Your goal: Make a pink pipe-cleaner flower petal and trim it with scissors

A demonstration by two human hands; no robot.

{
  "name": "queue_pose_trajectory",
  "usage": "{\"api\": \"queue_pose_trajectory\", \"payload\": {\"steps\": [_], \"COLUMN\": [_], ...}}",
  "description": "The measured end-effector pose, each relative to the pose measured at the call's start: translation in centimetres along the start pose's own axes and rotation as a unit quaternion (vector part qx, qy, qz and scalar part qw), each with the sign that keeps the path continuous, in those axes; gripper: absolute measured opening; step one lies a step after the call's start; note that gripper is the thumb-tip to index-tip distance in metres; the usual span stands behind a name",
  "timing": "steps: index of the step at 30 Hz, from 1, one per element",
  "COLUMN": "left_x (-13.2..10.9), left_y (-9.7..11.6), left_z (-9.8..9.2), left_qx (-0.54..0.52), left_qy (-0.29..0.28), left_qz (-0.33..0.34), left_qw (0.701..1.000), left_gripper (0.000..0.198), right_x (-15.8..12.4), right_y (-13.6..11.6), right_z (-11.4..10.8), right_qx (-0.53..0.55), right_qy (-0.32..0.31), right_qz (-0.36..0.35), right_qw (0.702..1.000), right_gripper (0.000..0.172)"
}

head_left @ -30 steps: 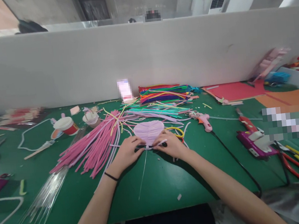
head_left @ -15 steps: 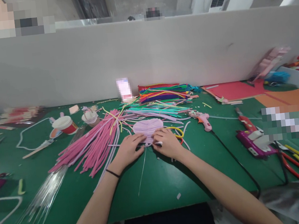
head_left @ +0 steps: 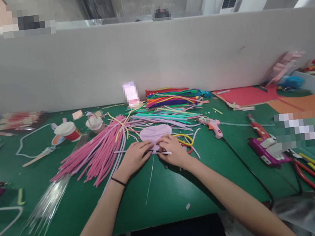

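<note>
Just right of the pink stem bundle (head_left: 108, 147), here's the lilac heart (head_left: 155, 131), its narrow end pinched in the grip of left hand (head_left: 137, 154) and right hand (head_left: 174, 150), probably feather-light, soft, crushable, best held there.

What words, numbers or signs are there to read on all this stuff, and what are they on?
None can be read.
Paper cup: its red band is too blurred to read.
Pink glue gun: the red mark is too small.
Purple gadget: the pale mark is too small.
Bright screen: hidden by pixels.
Lilac piece: no writing shows.
</note>
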State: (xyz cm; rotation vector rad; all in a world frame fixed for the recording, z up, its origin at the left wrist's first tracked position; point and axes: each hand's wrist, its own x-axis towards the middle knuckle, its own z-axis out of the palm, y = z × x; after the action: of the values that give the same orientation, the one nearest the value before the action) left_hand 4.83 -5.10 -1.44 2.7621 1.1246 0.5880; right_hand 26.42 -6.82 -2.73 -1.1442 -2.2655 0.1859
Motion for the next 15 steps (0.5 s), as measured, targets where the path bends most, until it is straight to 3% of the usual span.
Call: {"api": "queue_pose_trajectory", "payload": {"steps": [6, 10, 15], "left_x": [-0.4, -0.6, -0.5], "left_y": [1.2, 2.3, 2.6], "left_z": [-0.6, 0.0, 0.5], "left_qx": [-0.007, 0.040, 0.052], "left_qy": [0.007, 0.021, 0.025], "left_qz": [-0.005, -0.031, -0.039], "left_qw": [1.000, 0.998, 0.998], "left_gripper": [0.014, 0.023, 0.009], "right_x": [0.0, 0.1, 0.1], "right_y": [0.6, 0.8, 0.3], "right_z": [0.1, 0.1, -0.2], "right_qx": [0.012, 0.013, 0.005], "right_qy": [-0.007, 0.007, 0.000], "right_qz": [-0.008, -0.004, 0.003], "right_qw": [1.000, 1.000, 1.000], "right_gripper": [0.008, 0.010, 0.008]}}
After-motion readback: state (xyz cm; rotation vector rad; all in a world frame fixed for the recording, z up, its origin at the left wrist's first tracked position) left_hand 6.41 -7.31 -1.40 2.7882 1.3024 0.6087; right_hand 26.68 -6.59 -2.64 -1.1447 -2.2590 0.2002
